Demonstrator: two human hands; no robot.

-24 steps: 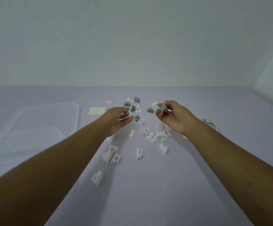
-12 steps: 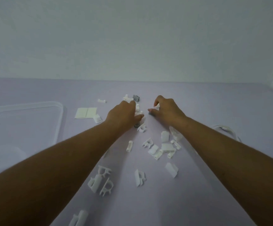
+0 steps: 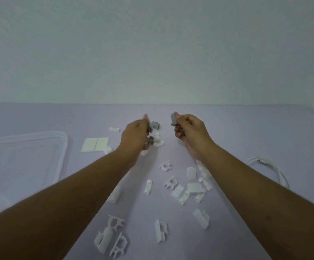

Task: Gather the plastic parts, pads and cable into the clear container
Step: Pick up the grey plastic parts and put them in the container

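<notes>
Both hands were raised over the far end of the scatter. Our right hand [image 3: 190, 132] pinched a grey part [image 3: 173, 118] with more tucked under the palm; our left hand [image 3: 135, 136] was curled, blurred, seemingly holding grey bits. Risk: overfull fists could spill pieces on the way across. The clear container [image 3: 62, 152] sat well left, apparently empty. White parts [image 3: 178, 193], pads [image 3: 95, 144] and cable [image 3: 272, 166] remained on the table [image 3: 246, 128].

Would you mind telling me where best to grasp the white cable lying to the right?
Probably pinch the white cable across its bundled loop, coming from above: it lies flat in a loose coil beyond the right forearm, so gathering several strands should lift it whole.
</notes>
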